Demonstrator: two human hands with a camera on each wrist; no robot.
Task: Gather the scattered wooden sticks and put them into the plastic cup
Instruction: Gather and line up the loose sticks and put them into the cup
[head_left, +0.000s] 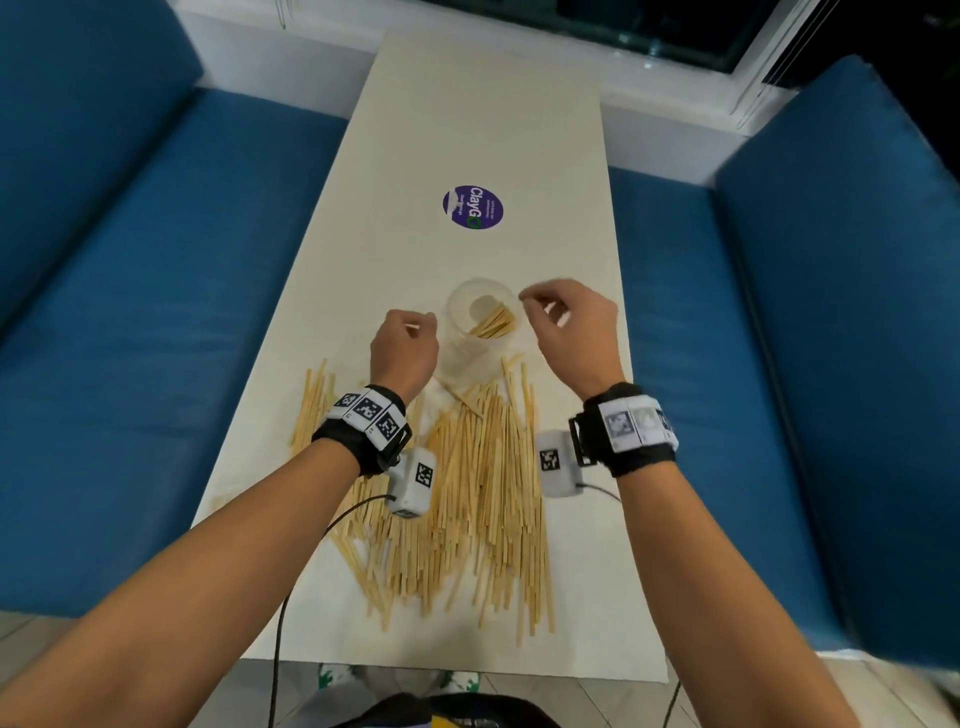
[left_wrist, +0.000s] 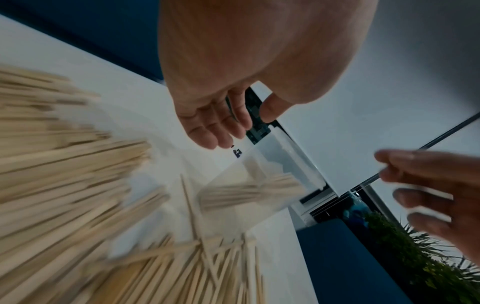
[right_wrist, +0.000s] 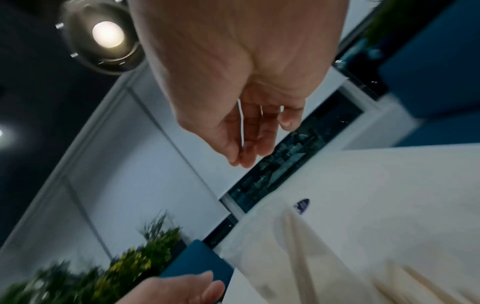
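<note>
A clear plastic cup stands on the cream table with several wooden sticks leaning inside it. A large pile of wooden sticks lies on the table just nearer to me than the cup. My left hand hovers at the cup's left side, fingers loosely curled and holding nothing, as the left wrist view confirms. My right hand hangs over the cup's right rim with relaxed fingers and nothing in them. The left wrist view shows the cup and the pile, both blurred.
A round purple sticker lies on the table beyond the cup. Blue sofa cushions flank the table on both sides. White wrist camera boxes with cables hang above the pile. The table's near edge is close to my body.
</note>
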